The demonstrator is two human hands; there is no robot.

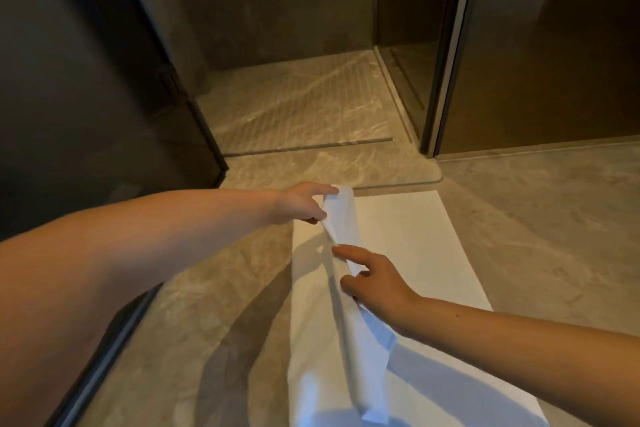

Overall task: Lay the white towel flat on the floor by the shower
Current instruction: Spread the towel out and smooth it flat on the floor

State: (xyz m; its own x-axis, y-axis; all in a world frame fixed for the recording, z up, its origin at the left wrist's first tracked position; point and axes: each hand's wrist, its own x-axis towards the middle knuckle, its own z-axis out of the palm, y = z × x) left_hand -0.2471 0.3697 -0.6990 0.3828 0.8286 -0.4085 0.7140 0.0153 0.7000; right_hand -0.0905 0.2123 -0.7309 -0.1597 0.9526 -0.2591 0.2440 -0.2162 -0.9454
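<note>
White towel (pixel 408 253) is lying on the grey marble floor (pixel 214 305), just in front of the shower threshold (pixel 311 163). Its far edge is sitting just short of the threshold's curved lip, not touching it as far as I can tell.

Right part of the towel is lying flat on the floor. A long fold (pixel 349 305) is standing raised along the towel, running from its far-left corner toward the near edge, so the towel is not fully flat.

Left hand (pixel 304 203) is reaching in at the towel's far-left corner. Its fingers (pixel 325 190) are pinched together on the top end of the raised fold, holding that end off the floor.

Right hand (pixel 374 279) is sitting further down the same fold, nearer the camera than the left hand. Index finger is extended and lying along the fold; thumb is under or beside it. It looks like a loose pinch on the fabric, but whether those fingers are actually clamped on the towel I cannot tell.

Both forearms are bare and are crossing the floor on either side of the towel's left half.

Beyond the threshold, the shower floor (pixel 294 100) is showing a ribbed pattern. Dark glass panel (pixel 540 55) is standing to the right of the threshold, dark wall (pixel 69 80) to the left of it.
</note>
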